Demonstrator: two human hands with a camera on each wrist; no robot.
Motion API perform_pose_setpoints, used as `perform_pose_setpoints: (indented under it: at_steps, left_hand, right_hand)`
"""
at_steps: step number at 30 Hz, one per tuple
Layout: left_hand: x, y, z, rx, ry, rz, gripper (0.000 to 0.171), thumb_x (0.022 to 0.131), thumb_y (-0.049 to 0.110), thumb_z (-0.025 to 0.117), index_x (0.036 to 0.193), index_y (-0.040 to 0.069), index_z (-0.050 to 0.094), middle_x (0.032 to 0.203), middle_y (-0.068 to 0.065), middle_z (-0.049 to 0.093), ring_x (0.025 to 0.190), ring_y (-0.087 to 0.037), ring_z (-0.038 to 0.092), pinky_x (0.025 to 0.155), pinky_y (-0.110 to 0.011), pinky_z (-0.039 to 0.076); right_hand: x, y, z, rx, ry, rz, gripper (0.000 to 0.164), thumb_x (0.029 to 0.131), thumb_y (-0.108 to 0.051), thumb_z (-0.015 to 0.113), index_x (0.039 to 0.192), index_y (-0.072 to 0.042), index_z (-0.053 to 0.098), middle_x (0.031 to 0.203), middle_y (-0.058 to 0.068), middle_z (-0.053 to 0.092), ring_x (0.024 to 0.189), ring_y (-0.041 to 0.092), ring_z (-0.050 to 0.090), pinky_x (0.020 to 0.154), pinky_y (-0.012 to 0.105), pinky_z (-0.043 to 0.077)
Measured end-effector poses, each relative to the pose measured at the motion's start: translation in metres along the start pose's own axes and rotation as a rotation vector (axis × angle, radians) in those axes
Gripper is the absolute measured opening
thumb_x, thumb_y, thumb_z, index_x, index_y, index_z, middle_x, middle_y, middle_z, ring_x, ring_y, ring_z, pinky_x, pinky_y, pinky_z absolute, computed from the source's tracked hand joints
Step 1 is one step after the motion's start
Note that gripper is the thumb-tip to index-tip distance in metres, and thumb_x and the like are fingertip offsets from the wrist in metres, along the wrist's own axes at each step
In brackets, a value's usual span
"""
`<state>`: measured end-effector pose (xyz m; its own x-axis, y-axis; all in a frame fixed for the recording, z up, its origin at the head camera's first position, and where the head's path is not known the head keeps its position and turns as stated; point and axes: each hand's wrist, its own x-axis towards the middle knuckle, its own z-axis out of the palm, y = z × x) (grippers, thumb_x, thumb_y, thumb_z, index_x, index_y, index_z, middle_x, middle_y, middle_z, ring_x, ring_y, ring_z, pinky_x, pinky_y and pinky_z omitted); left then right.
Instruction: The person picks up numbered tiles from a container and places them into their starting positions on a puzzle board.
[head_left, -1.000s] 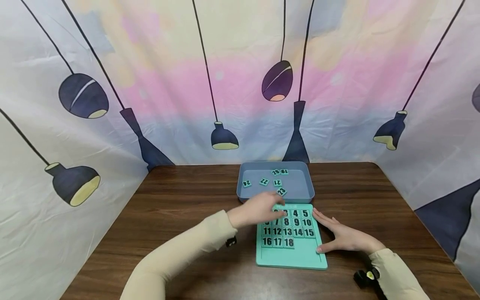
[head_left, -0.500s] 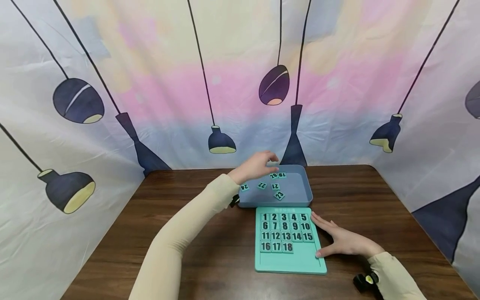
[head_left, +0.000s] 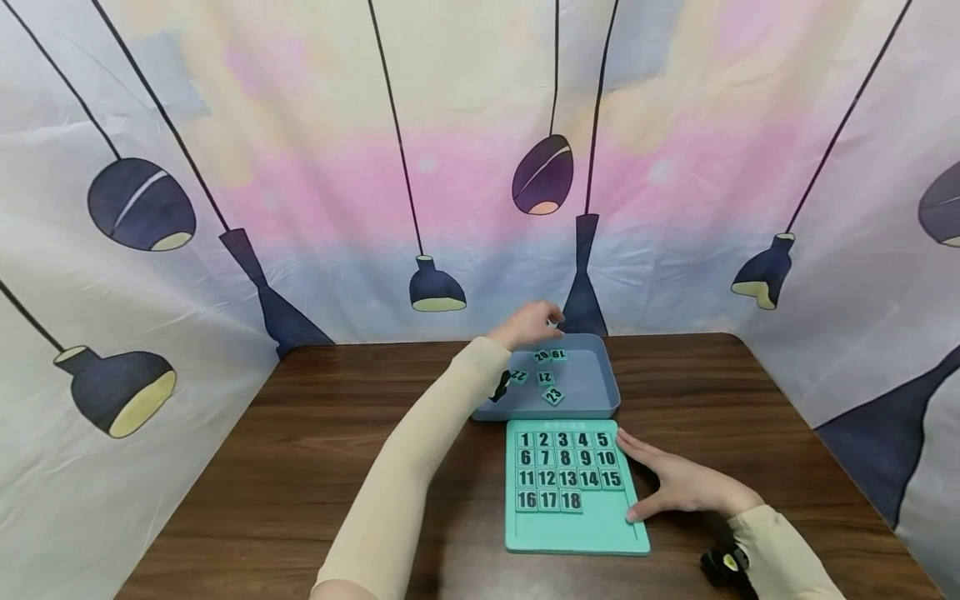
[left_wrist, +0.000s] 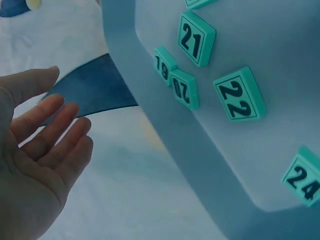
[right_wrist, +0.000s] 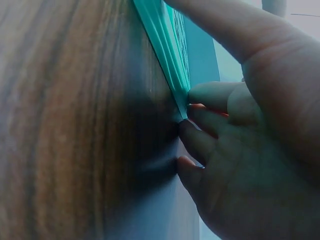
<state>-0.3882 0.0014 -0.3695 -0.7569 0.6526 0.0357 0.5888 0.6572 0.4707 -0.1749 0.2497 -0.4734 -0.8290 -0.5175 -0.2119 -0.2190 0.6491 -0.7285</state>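
My left hand (head_left: 531, 325) hovers over the far rim of a blue-grey tray (head_left: 588, 379), with nothing in its fingers. In the left wrist view, its loosely bent fingers sit apart from tile 19 (left_wrist: 164, 66) and tile 20 (left_wrist: 184, 90), which touch each other near the tray wall. Tile 21 (left_wrist: 196, 39), tile 22 (left_wrist: 237, 97), tile 24 (left_wrist: 302, 180) and tile 23 (head_left: 553, 396) also lie in the tray. My right hand (head_left: 686, 483) rests against the right edge of a turquoise number board (head_left: 577, 533), thumb and fingers spread along it. Tiles 1 to 18 fill its upper rows in order.
The board and tray stand on a dark wooden table (head_left: 360, 425), the tray just behind the board. A printed cloth backdrop (head_left: 480, 167) with hanging lamps rises right behind the table's far edge.
My left hand has moved from above the board's upper rows, up and away, to the tray's far rim. The right hand stays at the board's edge. The view has shifted slightly.
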Motion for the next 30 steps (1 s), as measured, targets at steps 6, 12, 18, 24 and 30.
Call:
perform_pose_setpoints:
  at_steps: [6, 12, 18, 24, 30]
  left_hand:
    - [0.013, -0.014, 0.016, -0.023, -0.039, -0.030, 0.039, 0.101, 0.017, 0.064, 0.136, 0.001, 0.061, 0.133, -0.013, 0.062, 0.119, -0.024, 0.059, 0.095, -0.034, 0.051]
    - [0.021, -0.029, 0.035, -0.006, -0.085, -0.064, 0.038, 0.100, 0.014, 0.065, 0.135, 0.001, 0.063, 0.132, -0.012, 0.064, 0.119, -0.025, 0.061, 0.096, -0.033, 0.051]
    - [0.021, -0.036, 0.047, 0.029, -0.154, -0.099, 0.037, 0.100, 0.016, 0.065, 0.135, 0.004, 0.063, 0.133, -0.011, 0.063, 0.120, -0.025, 0.060, 0.094, -0.033, 0.052]
    - [0.021, -0.038, 0.052, 0.096, -0.189, -0.105, 0.038, 0.099, 0.017, 0.067, 0.136, 0.007, 0.063, 0.133, -0.009, 0.062, 0.122, -0.023, 0.059, 0.095, -0.032, 0.051]
    - [0.025, -0.034, 0.053, 0.162, -0.213, -0.111, 0.040, 0.100, 0.014, 0.064, 0.140, 0.006, 0.060, 0.138, -0.010, 0.060, 0.125, -0.025, 0.057, 0.097, -0.033, 0.051]
  right_hand:
    - [0.000, 0.001, 0.001, -0.022, -0.004, -0.033, 0.113, 0.081, -0.043, 0.084, 0.160, 0.000, 0.015, 0.165, 0.025, 0.006, 0.147, 0.053, 0.013, 0.107, 0.070, 0.029]
    - [0.002, 0.002, 0.001, 0.000, -0.009, -0.011, 0.114, 0.080, -0.042, 0.085, 0.161, -0.003, 0.014, 0.166, 0.025, 0.005, 0.147, 0.053, 0.012, 0.108, 0.070, 0.028]
    - [0.002, -0.002, 0.003, 0.009, -0.016, -0.004, 0.115, 0.080, -0.041, 0.086, 0.161, -0.002, 0.014, 0.165, 0.025, 0.006, 0.147, 0.053, 0.012, 0.108, 0.071, 0.027]
    - [0.001, -0.005, 0.003, 0.016, -0.023, 0.006, 0.115, 0.081, -0.039, 0.086, 0.162, -0.003, 0.013, 0.165, 0.025, 0.005, 0.147, 0.054, 0.012, 0.108, 0.071, 0.027]
    - [0.001, -0.006, 0.000, 0.027, -0.031, 0.012, 0.114, 0.081, -0.037, 0.086, 0.162, -0.004, 0.012, 0.166, 0.025, 0.004, 0.146, 0.055, 0.011, 0.107, 0.072, 0.027]
